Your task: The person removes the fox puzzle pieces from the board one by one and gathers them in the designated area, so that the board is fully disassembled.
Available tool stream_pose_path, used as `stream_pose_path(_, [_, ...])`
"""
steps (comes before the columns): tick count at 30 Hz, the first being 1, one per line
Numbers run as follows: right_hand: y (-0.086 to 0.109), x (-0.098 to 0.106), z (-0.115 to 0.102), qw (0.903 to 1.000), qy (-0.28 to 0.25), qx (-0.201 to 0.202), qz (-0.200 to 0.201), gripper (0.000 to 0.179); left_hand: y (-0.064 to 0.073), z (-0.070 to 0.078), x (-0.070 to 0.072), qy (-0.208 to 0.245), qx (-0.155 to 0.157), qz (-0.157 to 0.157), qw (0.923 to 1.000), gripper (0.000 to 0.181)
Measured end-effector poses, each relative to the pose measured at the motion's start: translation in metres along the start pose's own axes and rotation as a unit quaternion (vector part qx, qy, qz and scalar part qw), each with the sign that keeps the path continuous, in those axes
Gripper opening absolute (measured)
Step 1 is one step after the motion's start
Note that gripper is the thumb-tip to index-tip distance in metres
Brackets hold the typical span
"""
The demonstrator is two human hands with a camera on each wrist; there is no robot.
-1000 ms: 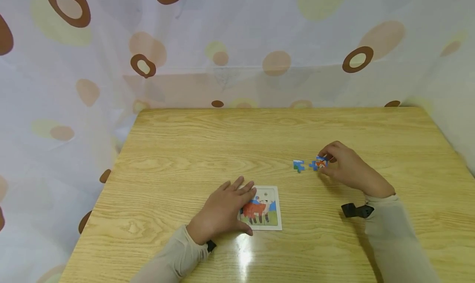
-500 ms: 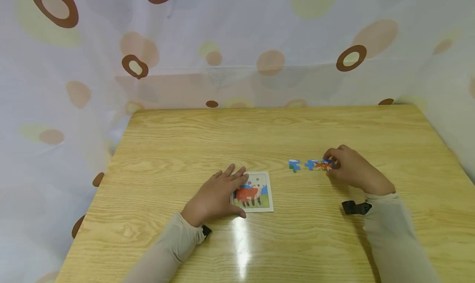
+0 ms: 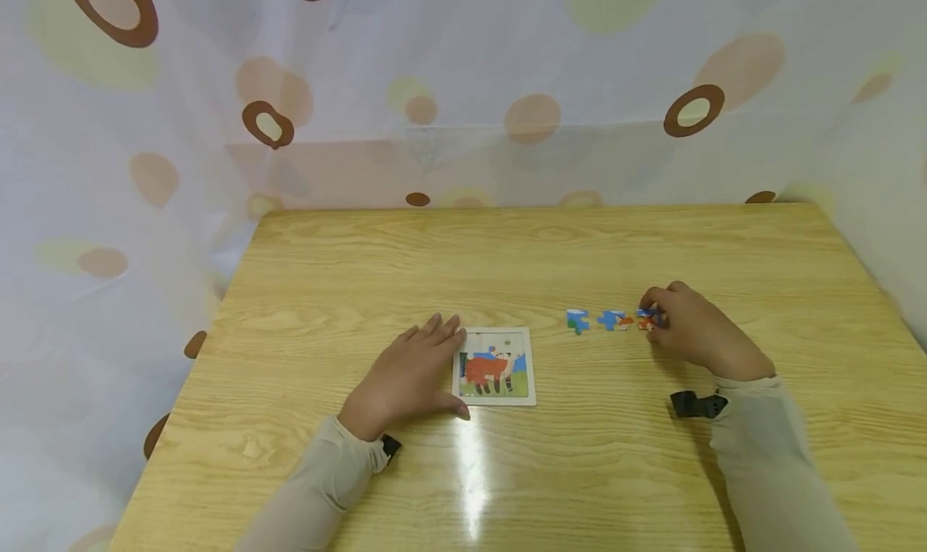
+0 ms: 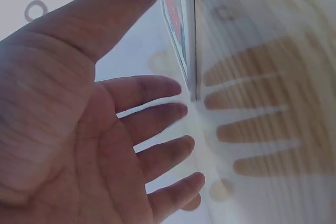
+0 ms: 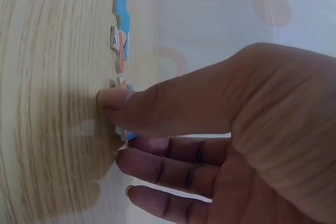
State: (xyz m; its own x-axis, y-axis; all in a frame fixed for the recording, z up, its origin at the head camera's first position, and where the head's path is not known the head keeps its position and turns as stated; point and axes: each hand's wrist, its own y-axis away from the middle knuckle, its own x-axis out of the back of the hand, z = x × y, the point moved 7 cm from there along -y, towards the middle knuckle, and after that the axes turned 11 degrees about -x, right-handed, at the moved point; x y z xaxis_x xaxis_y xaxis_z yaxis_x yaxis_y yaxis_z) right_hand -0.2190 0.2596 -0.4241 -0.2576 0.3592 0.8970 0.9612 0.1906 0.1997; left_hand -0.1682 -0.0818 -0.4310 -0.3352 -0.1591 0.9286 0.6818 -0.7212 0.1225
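A framed puzzle board (image 3: 533, 379) showing a red, bushy-tailed animal lies flat on the table. My left hand (image 3: 409, 375) is at its left side, fingers spread and fairly straight, fingertips right at the frame. In the left wrist view the board's edge (image 4: 191, 40) rises beside the thumb. Farther right, my right hand (image 3: 688, 327) pinches a blue and orange puzzle piece (image 3: 644, 322) by its right side, thumb and fingers partly covering it. Just left of that lies another blue and orange puzzle piece (image 3: 614, 319), with a narrow gap between. A blue and green puzzle piece (image 3: 576, 319) lies beyond it.
The wooden table (image 3: 348, 278) reaches back to a white, spotted curtain (image 3: 463, 77), which also hangs at the sides. Black straps (image 3: 697, 405) are worn at both wrists. Light glares on the tabletop in front of the board.
The board has slid away from me, toward the back. My left hand has drawn left off its picture. My right hand has shifted right, parting its puzzle piece from the neighbouring one.
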Motion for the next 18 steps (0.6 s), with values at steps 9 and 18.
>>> stream_pose_path(9, [0.0013,-0.0018,0.0053,0.9998,0.0,-0.015,-0.009,0.028,0.0022,-0.0064,-0.0013,-0.001,-0.002,0.01,0.9999,0.099])
stream_pose_path(18, [0.0031,0.0023,0.0022,0.9999,0.008,-0.013,-0.002,0.029,-0.0025,-0.0058,-0.0042,-0.014,0.0,0.019,0.9997,0.1])
